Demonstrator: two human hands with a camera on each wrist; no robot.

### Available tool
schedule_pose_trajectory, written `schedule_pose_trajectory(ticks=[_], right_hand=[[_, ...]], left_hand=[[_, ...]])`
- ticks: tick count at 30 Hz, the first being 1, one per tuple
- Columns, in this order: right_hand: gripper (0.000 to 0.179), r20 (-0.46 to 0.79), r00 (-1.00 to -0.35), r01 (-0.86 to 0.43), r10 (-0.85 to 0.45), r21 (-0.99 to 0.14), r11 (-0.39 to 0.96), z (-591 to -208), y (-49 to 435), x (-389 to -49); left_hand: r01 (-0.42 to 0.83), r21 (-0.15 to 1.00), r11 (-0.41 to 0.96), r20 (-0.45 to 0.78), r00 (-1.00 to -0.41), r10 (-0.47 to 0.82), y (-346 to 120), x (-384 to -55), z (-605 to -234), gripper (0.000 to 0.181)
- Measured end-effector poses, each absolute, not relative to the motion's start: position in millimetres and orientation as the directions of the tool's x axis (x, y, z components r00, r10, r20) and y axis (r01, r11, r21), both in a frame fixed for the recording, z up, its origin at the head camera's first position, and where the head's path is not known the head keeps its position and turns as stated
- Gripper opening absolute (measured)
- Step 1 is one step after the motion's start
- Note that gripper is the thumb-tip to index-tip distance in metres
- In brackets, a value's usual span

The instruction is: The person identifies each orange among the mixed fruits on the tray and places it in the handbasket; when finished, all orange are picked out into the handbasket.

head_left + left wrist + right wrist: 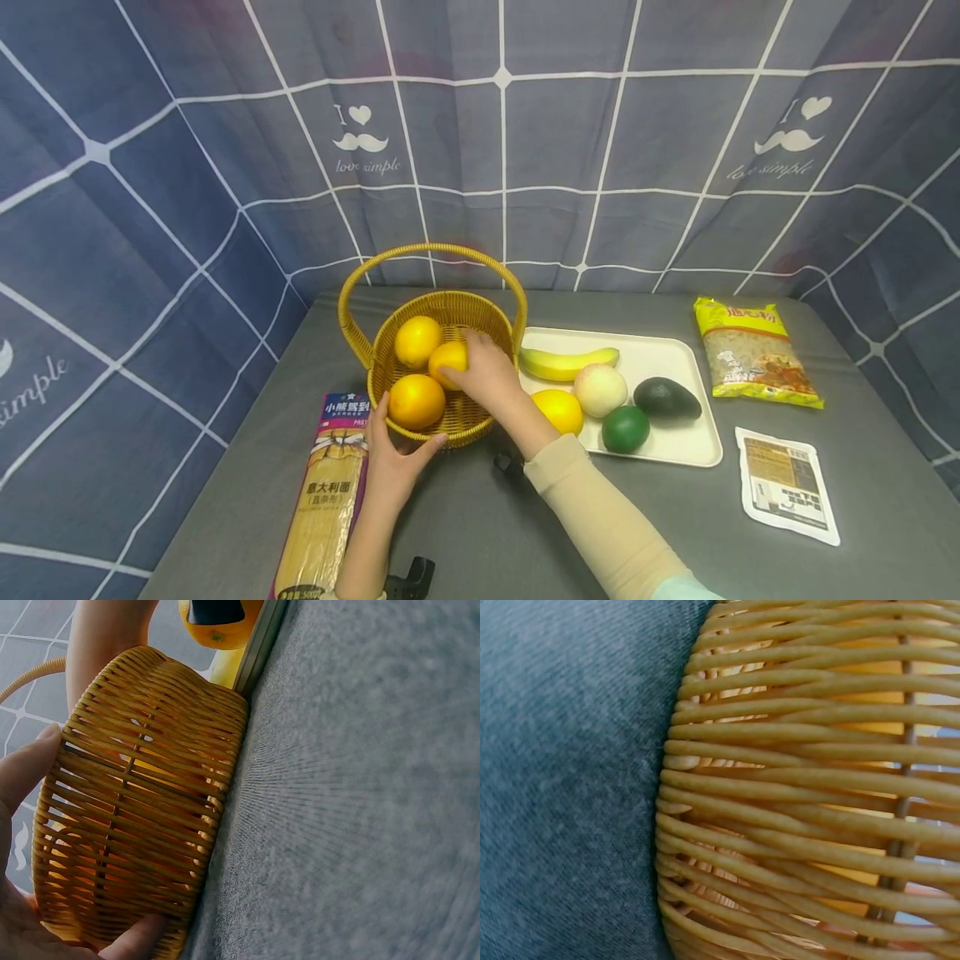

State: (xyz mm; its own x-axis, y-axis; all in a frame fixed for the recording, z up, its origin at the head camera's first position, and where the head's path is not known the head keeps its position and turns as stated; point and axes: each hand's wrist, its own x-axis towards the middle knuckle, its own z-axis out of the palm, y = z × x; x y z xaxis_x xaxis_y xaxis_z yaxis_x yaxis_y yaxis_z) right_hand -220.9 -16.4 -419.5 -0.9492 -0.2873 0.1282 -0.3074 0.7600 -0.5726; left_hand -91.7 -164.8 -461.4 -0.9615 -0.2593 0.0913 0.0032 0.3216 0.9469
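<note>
Wicker basket: the yellow-brown basket stands just left of the frame's centre, its arched handle raised; three oranges lie inside.
Oranges in basket: one at the back left, one at the front left, and the middle orange beside them.
White tray: the tray lies right of centre, bearing a banana, a peach, another orange, a dark avocado and a round green fruit.
Right hand: reaching into the basket from the lower right, the hand grips the middle orange, thumb and fingers about it.
Left hand: at the basket's front left, the hand has thumb and forefinger spread apart, touching the wicker.
In the way: the right sleeve crosses the lower centre, and that forearm passes before the tray's left end; the left forearm overlaps the spaghetti packet at lower left.
Right side: a yellow macaroni bag lies above a flat white pouch.
Surroundings: grey counter; blue-grey checked curtain behind.
</note>
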Motion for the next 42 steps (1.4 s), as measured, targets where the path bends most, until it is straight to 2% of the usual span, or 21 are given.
schedule_pose_trajectory(ticks=[9,24,29,36,42], right_hand=[[0.078,0.145,-0.946,-0.318,-0.290,-0.592,0.740,-416.0,-11.7,-214.1],[0.077,0.229,-0.937,-0.348,-0.263,-0.666,0.660,-370.7,28.4,-182.4],[0.078,0.230,-0.949,-0.314,-0.214,-0.702,0.639,-361.6,52.4,-175.4],[0.083,0.148,-0.977,-0.212,-0.156,-0.784,0.583,-351.8,89.8,-164.1],[0.082,0.112,-0.987,-0.160,-0.119,-0.801,0.577,-351.7,116.1,-151.5]], left_hand=[[-0.022,0.945,0.328,0.070,-0.961,-0.268,-165.5,-90.2,-460.7,0.098],[-0.005,0.950,0.311,0.083,-0.960,-0.267,-166.2,-89.5,-459.2,0.098],[-0.007,0.952,0.307,0.078,-0.961,-0.264,-165.5,-90.4,-458.1,0.098],[-0.015,0.951,0.307,0.070,-0.962,-0.263,-163.8,-91.3,-458.5,0.098],[-0.018,0.954,0.298,0.063,-0.964,-0.260,-162.9,-90.9,-459.7,0.098]])
